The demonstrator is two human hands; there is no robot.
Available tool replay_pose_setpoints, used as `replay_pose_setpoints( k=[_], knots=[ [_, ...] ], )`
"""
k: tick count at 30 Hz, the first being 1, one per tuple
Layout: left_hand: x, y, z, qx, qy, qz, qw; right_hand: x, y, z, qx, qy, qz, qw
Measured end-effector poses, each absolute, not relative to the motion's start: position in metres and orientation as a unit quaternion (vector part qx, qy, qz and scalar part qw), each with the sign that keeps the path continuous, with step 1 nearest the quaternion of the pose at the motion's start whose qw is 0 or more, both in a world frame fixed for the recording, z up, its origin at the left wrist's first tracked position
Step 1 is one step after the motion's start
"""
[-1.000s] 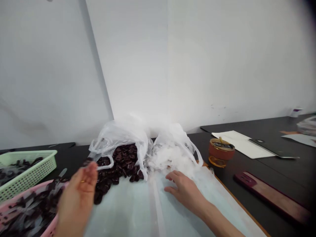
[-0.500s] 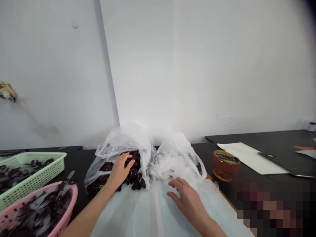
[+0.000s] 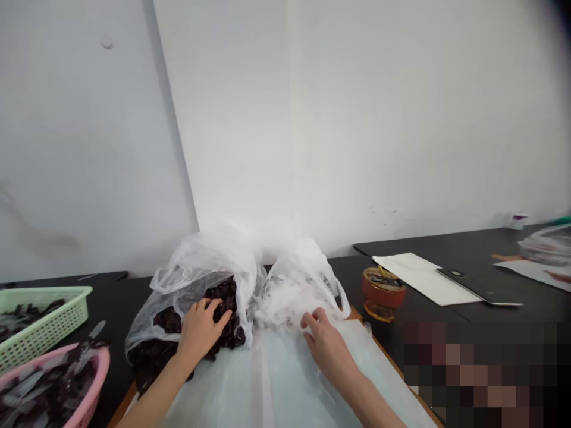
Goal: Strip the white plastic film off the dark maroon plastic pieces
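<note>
My left hand (image 3: 200, 327) reaches into a white plastic bag (image 3: 178, 278) lying on its side. Its fingers rest on a heap of dark, shiny small pieces (image 3: 223, 291), thumb apart from the fingers. More dark pieces spill from the bag's mouth. My right hand (image 3: 323, 342) hovers over the pale covered board (image 3: 294, 392), fingers loosely bent and apart, with nothing visible in them. Just beyond it stands a second white bag (image 3: 307, 261) full of crumpled clear plastic bits (image 3: 285, 297).
On the left are a green basket (image 3: 74, 315) and a pink basket (image 3: 96, 386), both with dark pieces and clear plastic. An amber glass jar (image 3: 383, 291), a white sheet (image 3: 423, 276) and a dark tablet-like slab (image 3: 477, 288) lie to the right. A white wall stands behind.
The view has swung right, so everything sits further left. My left hand has settled deeper among the dark pieces, its fingers more bent. My right hand's fingers have curled a little.
</note>
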State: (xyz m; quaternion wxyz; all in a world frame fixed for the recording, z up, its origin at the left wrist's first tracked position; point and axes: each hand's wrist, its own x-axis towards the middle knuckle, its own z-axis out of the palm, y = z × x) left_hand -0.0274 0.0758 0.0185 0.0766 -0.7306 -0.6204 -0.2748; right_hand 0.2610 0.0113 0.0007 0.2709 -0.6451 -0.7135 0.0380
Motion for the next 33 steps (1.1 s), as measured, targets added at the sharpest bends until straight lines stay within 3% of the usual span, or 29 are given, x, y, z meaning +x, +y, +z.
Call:
replay_pose_setpoints(
  k=[7,17,22,26,30,33],
  knots=[
    [-0.011,0.045,0.002,-0.739,-0.595,-0.311,0.045,0.245,0.004,0.0,-0.573,-0.761,0.12,0.279],
    [-0.02,0.007,0.011,-0.787,-0.52,-0.307,-0.125,0.245,-0.015,0.026,-0.478,-0.794,0.252,0.278],
    [-0.054,-0.024,0.046,-0.763,-0.544,-0.292,-0.193,0.255,-0.027,0.039,-0.565,-0.789,0.2,0.136],
    [-0.07,-0.043,0.046,-0.755,-0.563,-0.204,-0.267,0.255,-0.03,0.034,-0.598,-0.781,0.175,0.043],
    [-0.068,-0.048,0.027,-0.753,-0.566,-0.192,-0.274,0.252,-0.028,0.034,-0.588,-0.785,0.182,0.067],
    [-0.061,-0.047,0.02,-0.766,-0.533,-0.2,-0.3,0.249,-0.027,0.041,-0.55,-0.788,0.232,0.148]
  ],
)
